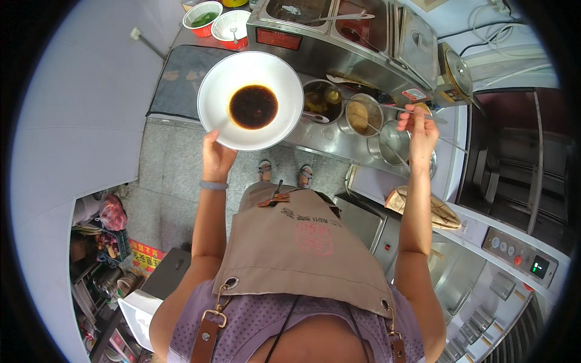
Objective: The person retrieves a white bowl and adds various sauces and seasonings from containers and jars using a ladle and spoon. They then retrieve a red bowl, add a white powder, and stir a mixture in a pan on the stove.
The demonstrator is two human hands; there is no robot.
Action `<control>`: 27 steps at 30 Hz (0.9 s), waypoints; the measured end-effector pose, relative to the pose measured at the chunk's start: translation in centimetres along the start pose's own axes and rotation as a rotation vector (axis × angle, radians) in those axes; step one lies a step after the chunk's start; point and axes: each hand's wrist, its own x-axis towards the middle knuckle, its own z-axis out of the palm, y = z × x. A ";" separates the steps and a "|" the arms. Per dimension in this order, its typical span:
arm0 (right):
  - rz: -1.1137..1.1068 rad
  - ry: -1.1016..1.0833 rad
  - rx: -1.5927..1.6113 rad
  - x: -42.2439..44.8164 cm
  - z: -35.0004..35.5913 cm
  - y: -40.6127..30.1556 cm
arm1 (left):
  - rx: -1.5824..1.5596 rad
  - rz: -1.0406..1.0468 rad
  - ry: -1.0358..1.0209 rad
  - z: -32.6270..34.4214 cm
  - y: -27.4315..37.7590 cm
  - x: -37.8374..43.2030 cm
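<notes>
My left hand (217, 155) grips the near rim of a wide white bowl (218, 102), thumb on the edge. A pool of dark brown sauce (253, 107) covers the bowl's bottom. To the right, my right hand (420, 131) pinches the metal handle of a ladle (332, 95). The ladle's head is over or in a steel pot (313, 120) of dark oily liquid; its exact depth I cannot tell. Between that pot and my right hand stand a steel pot of light brown granular seasoning (358, 115) and a steel pot of clear liquid (394, 144), each crossed by a thin metal handle.
Behind the pots rises a steel food warmer (317, 50) with deep pans. Two red-and-white tubs (230, 29) (203, 18) stand at the back left, beyond a dark mat (181, 81). A tan cloth (435, 211) lies below my right forearm. Shelving (504, 154) is at far right.
</notes>
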 end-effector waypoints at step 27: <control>-0.164 -0.085 0.126 -5.0 7.4 -2.5 | -0.022 -0.056 0.008 3.9 -2.1 2.9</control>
